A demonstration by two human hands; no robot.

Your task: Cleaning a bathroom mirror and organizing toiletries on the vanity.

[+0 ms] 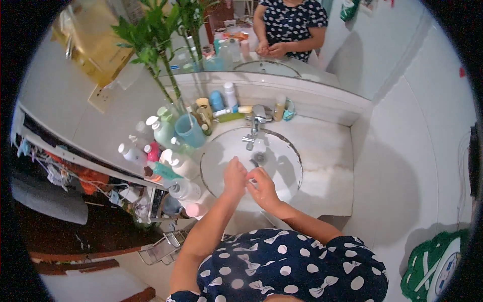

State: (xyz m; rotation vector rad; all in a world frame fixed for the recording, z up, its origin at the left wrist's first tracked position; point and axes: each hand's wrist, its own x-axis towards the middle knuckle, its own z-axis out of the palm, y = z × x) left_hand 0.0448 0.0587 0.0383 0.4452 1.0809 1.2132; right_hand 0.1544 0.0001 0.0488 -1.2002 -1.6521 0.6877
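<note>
Both hands are together over the near part of a white oval sink [221, 151]. My left hand [234, 177] is closed, fingers pressed together; what it may hold is hidden. Touching its right side, my right hand [262, 189] has its fingers bent in a pinch. A small, slim dark thing [254, 162] shows at the right fingertips, too small to name; whether it is gripped or lies in the basin is hard to tell. Beyond the hands are the round drain [259, 157] and a chrome faucet [257, 118].
Pump bottles [162, 132], a blue cup [190, 131] and several tubes crowd the counter's left side. Tall green plant stalks [166, 75] rise behind them. A wide mirror [297, 65] backs the sink. Pale marble counter [329, 166] extends right. A wire rack [163, 249] stands lower left.
</note>
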